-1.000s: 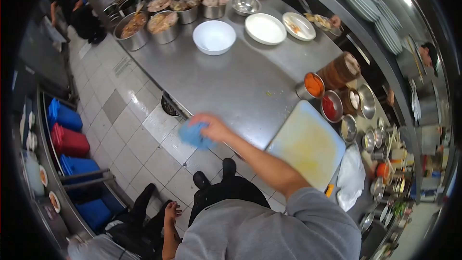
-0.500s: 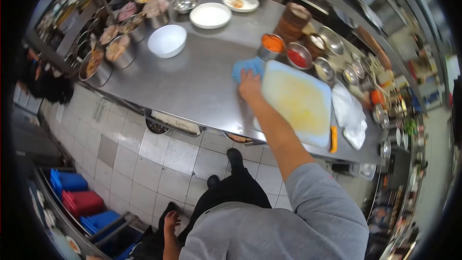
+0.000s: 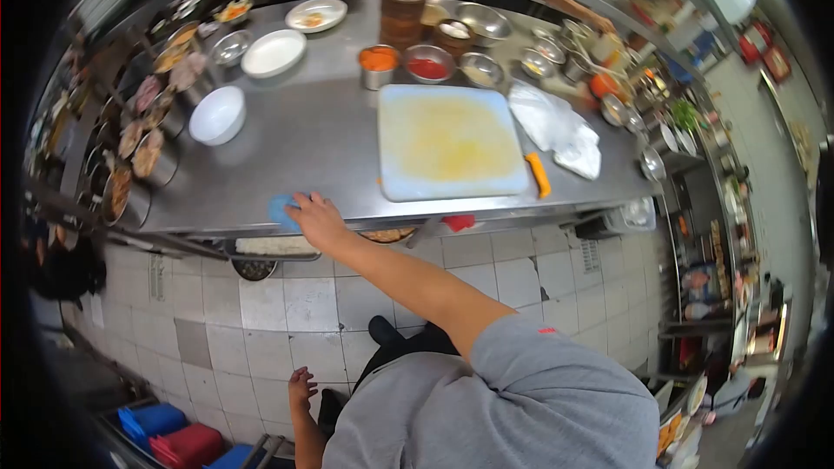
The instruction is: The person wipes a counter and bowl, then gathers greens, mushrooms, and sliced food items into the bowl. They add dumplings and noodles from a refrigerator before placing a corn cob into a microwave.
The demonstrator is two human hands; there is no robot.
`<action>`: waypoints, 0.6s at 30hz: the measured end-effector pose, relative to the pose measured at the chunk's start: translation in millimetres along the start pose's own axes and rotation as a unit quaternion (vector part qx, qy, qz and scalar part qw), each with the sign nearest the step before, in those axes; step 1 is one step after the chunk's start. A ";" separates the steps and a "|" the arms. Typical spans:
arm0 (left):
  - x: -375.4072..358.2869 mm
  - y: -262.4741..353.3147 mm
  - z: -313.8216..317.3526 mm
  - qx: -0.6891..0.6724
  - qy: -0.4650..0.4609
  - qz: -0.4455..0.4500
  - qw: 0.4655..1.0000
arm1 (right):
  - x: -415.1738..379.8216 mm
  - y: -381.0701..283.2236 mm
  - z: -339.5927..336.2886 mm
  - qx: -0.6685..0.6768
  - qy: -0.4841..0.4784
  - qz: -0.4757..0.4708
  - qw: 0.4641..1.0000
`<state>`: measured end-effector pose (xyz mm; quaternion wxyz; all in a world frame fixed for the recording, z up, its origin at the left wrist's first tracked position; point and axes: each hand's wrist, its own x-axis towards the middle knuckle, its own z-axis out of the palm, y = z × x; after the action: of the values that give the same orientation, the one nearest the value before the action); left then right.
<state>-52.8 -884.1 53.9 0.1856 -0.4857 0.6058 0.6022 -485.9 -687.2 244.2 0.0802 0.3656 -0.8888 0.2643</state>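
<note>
Gripping one blue cloth [image 3: 281, 211] with the fingers of the right hand [image 3: 319, 222], down at the counter's [image 3: 304, 135] front edge. Bunched under the fingertips and showing just beyond them, away from the wrist. Holding the left hand [image 3: 301, 386] low, fingers loosely spread, well apart from the cloth. On the counter, by count: one cutting board [image 3: 450, 141], one white bowl [image 3: 217, 115], two white plates [image 3: 274, 54].

Grey shirt [image 3: 495, 412], creased; right sleeve [image 3: 514, 349] short, small red mark [image 3: 546, 331] on it. Beyond shirt: black trousers [image 3: 410, 350], dark shoe [image 3: 380, 328].
</note>
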 end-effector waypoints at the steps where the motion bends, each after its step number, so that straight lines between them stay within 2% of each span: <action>1: -0.1 1.8 3.6 0.019 0.003 0.001 1.000 | -11.5 19.8 -3.6 -0.009 0.008 0.014 1.000; 3: -3.4 -3.8 11.9 0.045 -0.002 -0.008 0.999 | -41.0 58.7 -13.4 -0.106 0.030 0.012 0.994; 5: 1.9 -11.3 16.3 0.082 -0.024 -0.034 0.996 | -80.7 92.2 -32.1 -0.088 0.029 0.033 0.995; 6: 2.3 -14.0 21.3 0.093 -0.033 -0.029 0.995 | -106.2 106.4 -46.7 -0.061 0.020 0.041 0.997; 8: -0.4 -17.2 33.0 0.120 -0.070 0.005 0.990 | -164.5 132.0 -94.1 -0.077 -0.013 0.116 0.990; 10: 0.8 -15.5 50.9 0.140 -0.105 0.042 0.984 | -237.1 185.1 -110.3 -0.043 0.083 0.187 0.978; 11: 4.7 -13.6 59.0 0.150 -0.123 0.060 0.979 | -279.3 217.1 -116.5 -0.078 0.131 0.264 0.952; 12: 22.6 -14.3 69.1 0.099 -0.097 -0.002 0.990 | -323.2 254.3 -127.2 -0.051 0.156 0.327 0.931; 13: 31.9 -2.2 73.9 0.105 -0.101 0.000 0.989 | -370.0 291.3 -139.4 -0.051 0.128 0.454 0.880; 14: 40.9 12.5 81.8 0.168 -0.152 0.086 0.970 | -397.2 312.6 -186.3 0.114 0.117 0.600 0.783; 15: 44.2 25.3 95.3 0.228 -0.201 0.171 0.937 | -439.9 339.8 -199.8 0.021 0.241 0.575 0.781; 16: 40.0 39.6 106.5 0.233 -0.203 0.228 0.923 | -454.3 342.8 -235.0 0.008 0.279 0.566 0.776; 17: 37.9 57.6 128.2 0.236 -0.204 0.234 0.921 | -460.3 348.7 -270.7 -0.006 0.316 0.555 0.769; 18: 34.6 79.7 151.2 0.192 -0.144 0.148 0.959 | -464.9 365.5 -290.5 -0.046 0.334 0.529 0.779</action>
<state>-187.8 -774.9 38.5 0.2694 -0.2539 0.7417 0.5593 -419.1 -34.5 183.9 0.2360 -0.2777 -0.8711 0.3293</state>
